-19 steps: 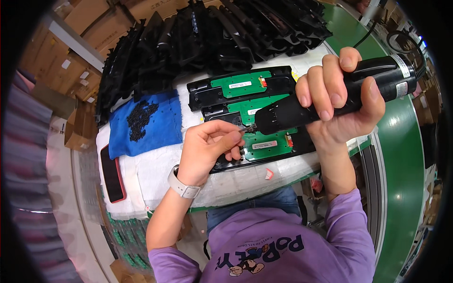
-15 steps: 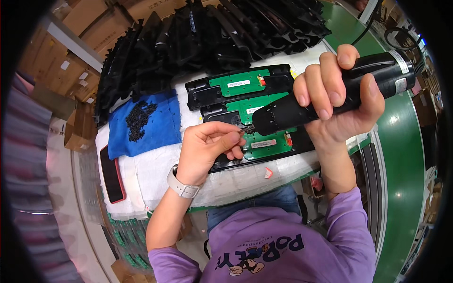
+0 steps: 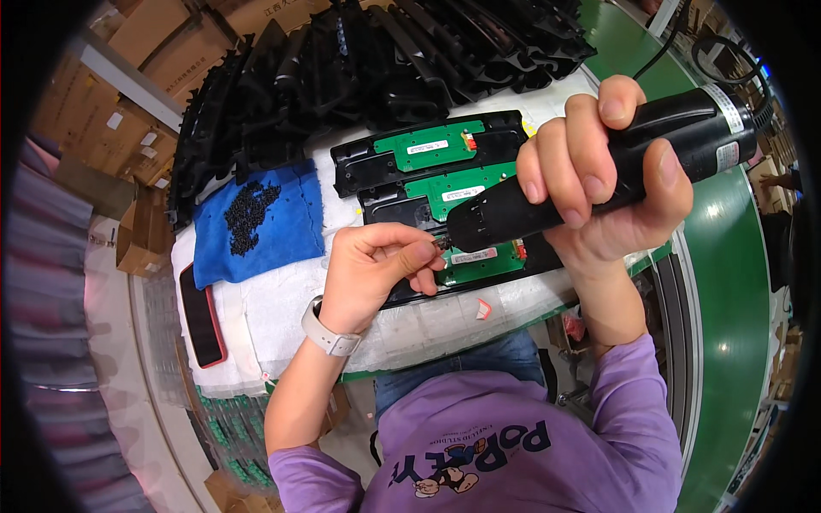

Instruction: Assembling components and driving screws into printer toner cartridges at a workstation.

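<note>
Phone (image 3: 202,325) in a red case lies at the far left on the white covering (image 3: 278,316), partly overlapped by, or right against, a blue cloth (image 3: 214,267); a tug on that cloth could scatter the loose heap of small black screws (image 3: 248,221) resting on it. Further right, the left hand (image 3: 376,256) pinches a small dark piece (image 3: 440,244) between thumb and forefinger, just beside the nose of the driver; what exactly it is, I cannot tell. A loose pinch could let it drop onto the nearest green board (image 3: 479,270), which sits in a black panel below both hands, and a stray metal bit there might scratch or short something. Those fingertips are so near the nose that a slip or early start could nip them. The black power driver (image 3: 505,212) hangs tilted above the boards, gripped by the right hand (image 3: 599,188) with fingers wrapped over its body; its bulk could knock a board if the wrist sagged. At far right, the cord (image 3: 697,64) loops behind, and a snag could jerk the aim.
</note>
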Motion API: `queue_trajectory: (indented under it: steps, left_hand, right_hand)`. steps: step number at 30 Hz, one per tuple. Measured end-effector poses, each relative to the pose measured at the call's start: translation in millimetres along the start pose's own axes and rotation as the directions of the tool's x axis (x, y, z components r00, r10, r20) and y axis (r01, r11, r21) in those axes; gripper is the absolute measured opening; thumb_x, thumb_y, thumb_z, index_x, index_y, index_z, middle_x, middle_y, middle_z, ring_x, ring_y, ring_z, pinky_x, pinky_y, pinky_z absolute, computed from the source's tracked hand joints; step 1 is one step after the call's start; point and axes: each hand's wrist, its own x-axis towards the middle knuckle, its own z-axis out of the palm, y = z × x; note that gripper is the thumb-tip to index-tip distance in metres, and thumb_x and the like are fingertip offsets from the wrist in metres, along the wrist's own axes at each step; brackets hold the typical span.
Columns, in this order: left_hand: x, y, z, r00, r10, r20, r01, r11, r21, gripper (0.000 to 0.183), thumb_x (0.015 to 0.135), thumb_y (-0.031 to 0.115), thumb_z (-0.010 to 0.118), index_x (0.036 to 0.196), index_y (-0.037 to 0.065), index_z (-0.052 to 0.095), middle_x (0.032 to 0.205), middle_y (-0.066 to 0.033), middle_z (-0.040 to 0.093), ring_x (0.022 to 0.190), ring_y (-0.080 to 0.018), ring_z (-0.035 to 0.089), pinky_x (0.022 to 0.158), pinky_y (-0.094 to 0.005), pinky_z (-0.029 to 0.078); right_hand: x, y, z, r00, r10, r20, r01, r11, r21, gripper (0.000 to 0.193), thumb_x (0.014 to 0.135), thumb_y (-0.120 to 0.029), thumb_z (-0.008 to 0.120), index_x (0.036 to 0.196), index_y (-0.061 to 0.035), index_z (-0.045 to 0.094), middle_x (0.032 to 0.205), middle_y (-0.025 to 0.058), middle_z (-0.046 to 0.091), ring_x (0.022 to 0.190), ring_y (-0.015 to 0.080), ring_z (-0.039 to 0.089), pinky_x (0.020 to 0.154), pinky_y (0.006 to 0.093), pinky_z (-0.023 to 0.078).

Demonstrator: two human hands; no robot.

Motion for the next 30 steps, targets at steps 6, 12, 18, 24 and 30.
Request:
queue_trajectory:
  steps: [6, 12, 18, 24, 30]
  left_hand:
    - [0, -4, 0, 0.992, 0.123, -0.036, -0.123, 0.992, -0.009, 0.01, 0.082, 0.0, 0.063, 0.09, -0.006, 0.063, 0.078, -0.0166, 0.066, 0.059, -0.0166, 0.063, 0.056, -0.0257, 0.052]
    - [1, -6, 0, 0.982, 0.173, -0.075, -0.176, 0.984, -0.031, 0.012, 0.081, 0.001, 0.065, 0.092, -0.004, 0.062, 0.08, -0.0187, 0.066, 0.059, -0.0169, 0.063, 0.057, -0.0264, 0.053]
    - [-2, -3, 3, 0.979, 0.184, -0.092, -0.183, 0.983, 0.02, 0.012, 0.08, -0.004, 0.063, 0.091, -0.004, 0.062, 0.08, -0.018, 0.066, 0.062, -0.0175, 0.064, 0.058, -0.0267, 0.054]
    - [-1, -3, 14, 0.983, 0.158, -0.094, -0.127, 0.955, 0.268, 0.014, 0.077, -0.007, 0.063, 0.091, -0.005, 0.063, 0.076, -0.0121, 0.067, 0.066, -0.0159, 0.067, 0.058, -0.0225, 0.053]
    - [2, -4, 8, 0.938, 0.327, -0.114, -0.176, 0.735, 0.655, 0.013, 0.081, -0.002, 0.059, 0.093, -0.002, 0.063, 0.073, -0.0089, 0.066, 0.064, -0.0128, 0.067, 0.056, -0.0208, 0.05]
  right_hand:
    - [-4, 4, 6, 0.969, -0.063, -0.238, 0.065, 0.998, 0.001, 0.033, 0.089, -0.034, 0.045, 0.104, -0.0051, 0.049, 0.066, 0.0, 0.046, 0.05, 0.011, 0.043, 0.059, 0.031, 0.041]
    - [-3, 7, 8, 0.949, -0.081, -0.306, 0.09, 0.996, 0.015, 0.033, 0.089, -0.034, 0.046, 0.103, -0.0052, 0.05, 0.065, 0.0005, 0.045, 0.05, 0.0117, 0.043, 0.058, 0.0314, 0.04]
    - [-3, 8, 10, 0.927, -0.063, -0.369, 0.091, 0.994, 0.061, 0.032, 0.089, -0.034, 0.046, 0.102, -0.005, 0.049, 0.064, 0.0002, 0.045, 0.049, 0.0111, 0.041, 0.058, 0.0303, 0.039]
    - [0, 4, 5, 0.919, -0.024, -0.392, 0.077, 0.99, 0.121, 0.029, 0.09, -0.032, 0.042, 0.098, -0.0059, 0.053, 0.061, 0.0019, 0.047, 0.045, 0.0136, 0.043, 0.053, 0.0333, 0.041]
    - [6, -7, -3, 0.957, 0.275, -0.097, -0.277, 0.961, -0.005, 0.023, 0.086, -0.019, 0.048, 0.092, 0.003, 0.049, 0.057, 0.0045, 0.045, 0.04, 0.0118, 0.041, 0.041, 0.025, 0.037]
